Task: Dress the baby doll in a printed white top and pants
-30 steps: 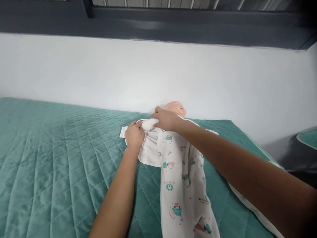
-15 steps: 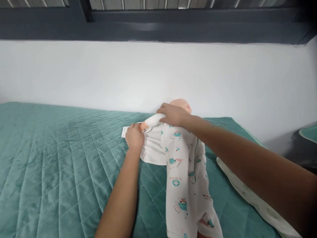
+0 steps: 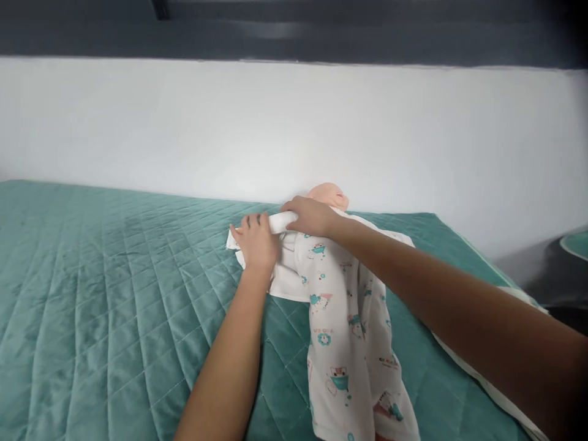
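Observation:
A baby doll (image 3: pixel 327 195) lies on a green quilted cover, its head toward the white wall. It wears printed white trousers or a romper (image 3: pixel 337 343), and a white shirt (image 3: pixel 290 285) spreads out at its left side. My left hand (image 3: pixel 258 242) curls over the end of the doll's white-sleeved arm, covering the doll's hand. Closer to the doll's shoulder, my right hand (image 3: pixel 310 215) grips the same white sleeve (image 3: pixel 281 222) with thumb and fingers. Part of the doll's head and chest is hidden behind my right hand and forearm.
The green quilted cover (image 3: pixel 114 306) reaches back to the white wall (image 3: pixel 206 128). A dark beam (image 3: pixel 321 37) runs across above. A pale cloth (image 3: pixel 487 380) lies on the right, partly under my right forearm, near a dark object (image 3: pixel 569 315) at the edge.
My left hand has moved up and right along the sleeve, covering the doll's hand that showed before. My right hand stays on the sleeve. The view has tilted down slightly.

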### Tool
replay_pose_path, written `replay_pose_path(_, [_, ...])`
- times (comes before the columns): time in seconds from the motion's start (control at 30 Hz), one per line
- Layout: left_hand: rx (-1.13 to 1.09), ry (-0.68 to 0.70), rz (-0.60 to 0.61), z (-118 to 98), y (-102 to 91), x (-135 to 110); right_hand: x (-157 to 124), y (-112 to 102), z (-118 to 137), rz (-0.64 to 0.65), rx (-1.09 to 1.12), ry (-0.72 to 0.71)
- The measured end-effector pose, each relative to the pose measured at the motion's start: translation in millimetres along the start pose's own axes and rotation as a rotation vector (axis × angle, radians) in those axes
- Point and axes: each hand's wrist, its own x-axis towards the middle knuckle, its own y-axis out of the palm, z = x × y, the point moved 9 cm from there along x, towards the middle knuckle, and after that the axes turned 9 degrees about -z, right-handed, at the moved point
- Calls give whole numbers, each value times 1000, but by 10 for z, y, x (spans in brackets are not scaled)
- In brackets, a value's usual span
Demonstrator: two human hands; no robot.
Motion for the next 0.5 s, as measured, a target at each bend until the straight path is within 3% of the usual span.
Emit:
replay_pose_path(0.1, [-14, 67, 81, -110, 84, -14, -109, -148, 1, -196, 420, 146])
replay_pose_path(0.2, [-24, 64, 121, -112, 137, -14, -428, -219, -22, -305, 1065, 326])
replay_pose_path(0.27, [-30, 61, 129, -105, 162, -14, -681, -161, 69, -230, 1476, 396])
replay_pose_path(0.33, [-33, 63, 127, -106, 182, -16, -931, -126, 161, -164, 1727, 433])
replay_pose_path(0.5, [-10, 50, 110, -102, 224, -28, -1353, -99, 277, -10, 1960, 372])
